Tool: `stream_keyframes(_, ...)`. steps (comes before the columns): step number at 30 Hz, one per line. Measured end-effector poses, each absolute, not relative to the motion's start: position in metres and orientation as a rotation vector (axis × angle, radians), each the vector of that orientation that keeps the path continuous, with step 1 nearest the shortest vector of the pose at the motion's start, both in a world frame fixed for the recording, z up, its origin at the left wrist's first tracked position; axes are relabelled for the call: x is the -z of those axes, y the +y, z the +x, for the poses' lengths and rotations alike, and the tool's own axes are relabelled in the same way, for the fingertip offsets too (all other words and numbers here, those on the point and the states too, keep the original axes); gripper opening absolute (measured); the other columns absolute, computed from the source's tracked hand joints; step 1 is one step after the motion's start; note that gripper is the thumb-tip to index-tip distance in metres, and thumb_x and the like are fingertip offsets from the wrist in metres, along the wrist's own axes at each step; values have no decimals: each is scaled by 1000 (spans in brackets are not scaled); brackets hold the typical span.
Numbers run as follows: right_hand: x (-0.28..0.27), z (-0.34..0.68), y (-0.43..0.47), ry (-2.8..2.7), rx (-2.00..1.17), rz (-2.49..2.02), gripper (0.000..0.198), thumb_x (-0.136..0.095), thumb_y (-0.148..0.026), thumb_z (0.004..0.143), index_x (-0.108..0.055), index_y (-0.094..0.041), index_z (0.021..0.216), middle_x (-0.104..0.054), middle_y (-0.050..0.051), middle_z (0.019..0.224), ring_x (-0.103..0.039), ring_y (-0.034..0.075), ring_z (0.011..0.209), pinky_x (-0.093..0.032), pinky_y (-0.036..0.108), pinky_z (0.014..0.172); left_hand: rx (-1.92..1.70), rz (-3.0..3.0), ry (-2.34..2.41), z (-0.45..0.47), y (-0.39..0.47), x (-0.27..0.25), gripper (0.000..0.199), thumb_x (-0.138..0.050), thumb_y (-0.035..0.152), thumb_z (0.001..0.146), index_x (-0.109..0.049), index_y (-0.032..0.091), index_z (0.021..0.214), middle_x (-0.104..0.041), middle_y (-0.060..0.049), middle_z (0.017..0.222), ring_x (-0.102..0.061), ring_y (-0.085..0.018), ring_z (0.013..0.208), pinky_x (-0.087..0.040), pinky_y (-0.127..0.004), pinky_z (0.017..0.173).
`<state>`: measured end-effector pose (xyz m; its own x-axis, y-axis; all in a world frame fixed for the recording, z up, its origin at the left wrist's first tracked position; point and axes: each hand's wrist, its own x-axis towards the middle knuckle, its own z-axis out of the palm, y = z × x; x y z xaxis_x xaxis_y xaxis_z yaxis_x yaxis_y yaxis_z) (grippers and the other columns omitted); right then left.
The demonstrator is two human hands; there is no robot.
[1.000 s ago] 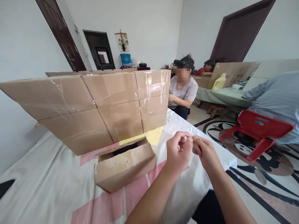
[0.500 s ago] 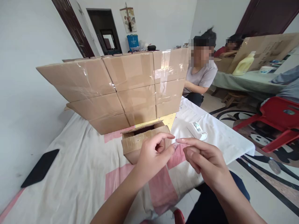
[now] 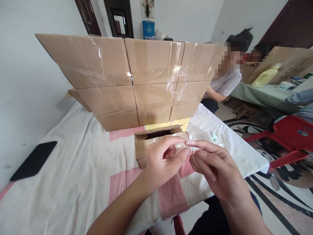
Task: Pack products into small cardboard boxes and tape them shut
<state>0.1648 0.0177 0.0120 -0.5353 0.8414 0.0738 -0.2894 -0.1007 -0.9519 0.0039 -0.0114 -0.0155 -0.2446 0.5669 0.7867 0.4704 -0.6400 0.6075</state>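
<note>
My left hand (image 3: 165, 158) is over the front of a small cardboard box (image 3: 143, 150), index finger and thumb curved toward each other in a loose pinch. Something clear and shiny shows around the narrow gap between those fingertips, too faint to name. From the right, my right hand (image 3: 215, 166) stretches its index finger until the tip meets or nearly meets the left index fingertip. Its thumb and other fingers are bent, with no object visible in them. Partly behind the right hand lies a white object with a label (image 3: 212, 137), its kind unclear.
A tall wall of taped cardboard boxes (image 3: 154, 96) stands across the table. A black flat object (image 3: 34, 160) lies left on the cloth (image 3: 83, 173). Beyond the boxes, a person (image 3: 227, 85) sits at right. A red plastic chair (image 3: 293, 133) stands near the table's right side.
The view has shifted, so the box wall appears larger and the black object further left. Both hands keep nearly the same pose, with the index fingertips slightly closer together.
</note>
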Motion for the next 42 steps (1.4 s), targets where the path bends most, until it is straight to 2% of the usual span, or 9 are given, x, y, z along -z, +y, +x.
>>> stream_keyframes(8,-17,145,24,-1279,-1821,-574,22,-59,-25,93,-78,-23,103,-25,-10,40,-18,7,42,-25,26,48,-2148,1911,1211,-3,-5,15,13,-68,10,88,-65,22,92,-52,8,62,-43,-5,51,-35,-18,48)
stream_keyframes(17,5,146,44,-1345,-1434,-671,26,-62,-21,93,-75,-29,114,-32,-8,49,-28,9,48,-23,28,51,-1845,1322,1216,9,-9,17,11,-64,18,88,-59,20,78,-46,7,58,-39,-5,50,-31,-17,45)
stream_keyframes(21,2,153,52,-1314,-1542,-605,26,-58,-21,93,-78,-28,108,-28,-8,46,-24,9,46,-21,28,50,-1839,1284,1243,13,-9,17,3,-66,20,89,-64,21,91,-46,8,60,-39,-5,51,-32,-17,47)
stream_keyframes(24,2,155,51,-1332,-1627,-577,26,-56,-22,94,-80,-27,104,-28,-8,44,-24,8,44,-22,27,49,-1790,1306,1258,14,-9,15,19,-72,23,86,-67,22,105,-46,8,61,-37,-5,52,-31,-17,47)
stream_keyframes(26,3,154,50,-1344,-1639,-584,25,-57,-22,94,-80,-26,101,-29,-8,43,-23,7,43,-22,26,47,-1752,1337,1255,15,-8,15,20,-75,26,85,-69,21,104,-46,8,60,-38,-5,51,-31,-18,47)
stream_keyframes(29,5,150,49,-1366,-1612,-619,23,-59,-22,92,-81,-27,99,-35,-7,46,-24,6,43,-23,24,46,-1761,1392,1253,18,-7,19,10,-71,29,89,-70,19,88,-45,7,56,-38,-5,49,-29,-19,45)
stream_keyframes(32,7,147,50,-1401,-1565,-642,20,-61,-24,92,-81,-27,98,-39,-6,48,-29,7,45,-27,24,46,-1809,1410,1268,21,-4,26,25,-64,32,94,-64,18,74,-44,6,55,-35,-6,49,-29,-20,46)
stream_keyframes(36,10,146,52,-1441,-1491,-656,17,-64,-29,93,-81,-26,94,-40,-6,47,-31,8,44,-31,23,44,-1853,1381,1247,24,-3,32,25,-63,30,95,-63,18,74,-41,6,56,-34,-6,52,-29,-20,48)
stream_keyframes(42,6,147,52,-1573,-1200,-724,8,-72,-27,88,-80,-27,88,-69,0,72,-55,10,56,-44,23,50,-1822,1337,1235,28,-6,33,26,-63,33,95,-63,18,74,-47,5,58,-39,-8,54,-32,-23,50)
